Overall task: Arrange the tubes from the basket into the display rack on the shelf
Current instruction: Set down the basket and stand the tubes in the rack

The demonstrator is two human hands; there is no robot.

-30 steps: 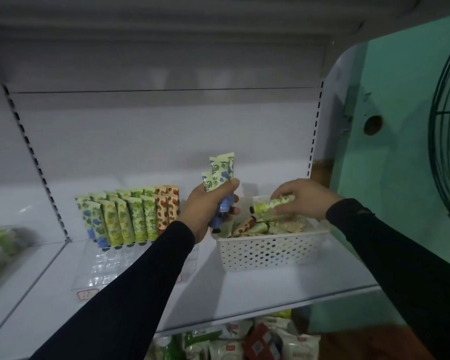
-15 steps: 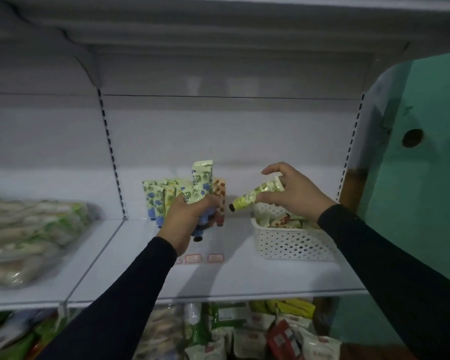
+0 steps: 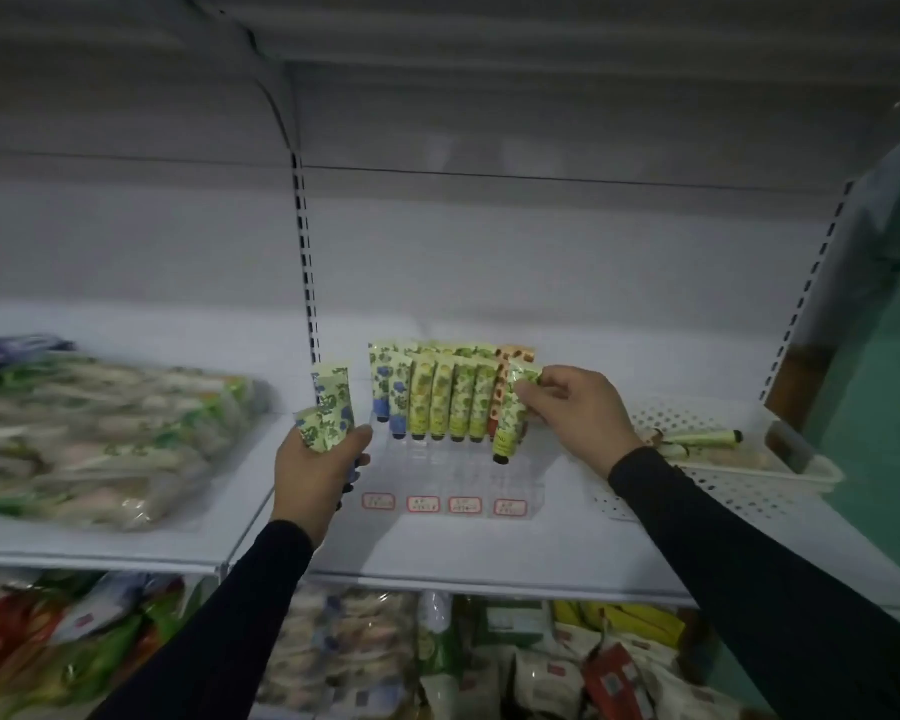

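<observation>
Lower shelf: below the display rack (image 3: 455,475), packaged goods (image 3: 567,667) lie heaped.
Shelf: the white shelf (image 3: 437,553) carries the rack, with four red-edged price tags (image 3: 444,504) along the rack's front.
Your left hand (image 3: 317,467): just left of the rack, your grip is curled round a bunch of tubes (image 3: 328,413), their flat ends up.
Your right hand (image 3: 578,415): at the rack's right end, your grip pinches a green-patterned tube (image 3: 510,423) by its flat end, black cap down, just above the rack's front slots.
Rack rows: blue, green and red-patterned tubes (image 3: 442,402) stand upright at the rack's rear.
Basket: right of the rack, the white perforated basket (image 3: 723,485) holds more tubes (image 3: 697,439) lying flat.
Left bay: well left of the rack, clear-wrapped packs (image 3: 100,433), blurred.
</observation>
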